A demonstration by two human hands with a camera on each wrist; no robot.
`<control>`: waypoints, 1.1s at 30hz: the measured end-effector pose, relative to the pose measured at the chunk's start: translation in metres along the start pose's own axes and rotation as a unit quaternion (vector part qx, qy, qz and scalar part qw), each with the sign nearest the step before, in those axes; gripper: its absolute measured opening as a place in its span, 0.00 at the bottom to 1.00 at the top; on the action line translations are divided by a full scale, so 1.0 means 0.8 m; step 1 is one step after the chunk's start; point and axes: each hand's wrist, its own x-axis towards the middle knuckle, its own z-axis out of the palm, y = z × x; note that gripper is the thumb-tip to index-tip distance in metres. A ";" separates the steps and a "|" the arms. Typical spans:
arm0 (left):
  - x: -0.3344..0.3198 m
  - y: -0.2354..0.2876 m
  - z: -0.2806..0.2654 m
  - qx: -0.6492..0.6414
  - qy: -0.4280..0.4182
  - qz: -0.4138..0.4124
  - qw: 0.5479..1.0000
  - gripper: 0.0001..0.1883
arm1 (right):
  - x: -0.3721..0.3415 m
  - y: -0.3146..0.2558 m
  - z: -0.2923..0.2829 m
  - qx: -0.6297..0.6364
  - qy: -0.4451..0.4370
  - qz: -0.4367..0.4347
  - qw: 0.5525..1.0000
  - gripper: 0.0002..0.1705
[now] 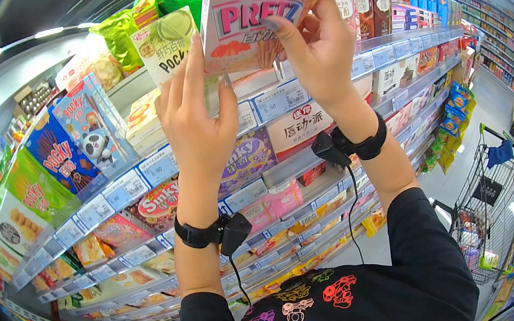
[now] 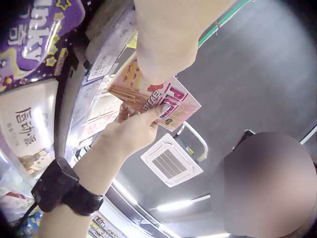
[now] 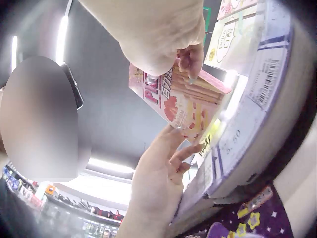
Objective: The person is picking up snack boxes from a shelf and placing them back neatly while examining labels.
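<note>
In the head view, a pink cardboard snack box (image 1: 244,16) lettered PRETZ is raised above the front edge of a grey store shelf (image 1: 246,197), its top cut off. The right hand (image 1: 324,51) pinches its right side, thumb on the front, fingers partly hidden behind. The left hand (image 1: 195,113), fingers mostly straight, touches its left edge, beside a pale green "Pocky" carton (image 1: 164,35).

From the left wrist, the right thumb covers the end of PRETZ; a purple packet (image 2: 37,39) shows only "nky".

From the right wrist, a blue-white price tag (image 3: 233,141) reads 5.50; the right wrist hides one box corner.
</note>
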 end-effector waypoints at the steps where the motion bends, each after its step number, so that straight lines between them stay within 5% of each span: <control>1: 0.000 0.001 -0.003 0.030 -0.003 0.013 0.999 0.30 | -0.002 0.002 0.000 -0.007 0.003 -0.010 1.000 0.21; 11: -0.006 -0.005 0.003 -0.006 0.002 0.012 1.000 0.29 | -0.008 0.017 0.009 -0.093 0.044 -0.105 0.989 0.31; 16: -0.009 -0.003 0.002 0.000 -0.018 -0.026 0.999 0.20 | -0.019 0.016 0.020 -0.180 0.057 -0.125 0.974 0.42; 22: -0.012 -0.010 0.010 -0.001 0.009 -0.021 1.000 0.18 | -0.024 0.004 0.029 -0.142 0.069 -0.108 0.982 0.34; 25: -0.014 -0.011 0.012 0.000 0.011 -0.029 1.000 0.19 | -0.025 0.023 0.022 -0.190 0.020 -0.149 0.970 0.49; 33: -0.010 -0.004 0.010 0.034 -0.010 -0.036 0.999 0.24 | -0.018 0.002 0.028 -0.283 -0.028 -0.124 0.951 0.42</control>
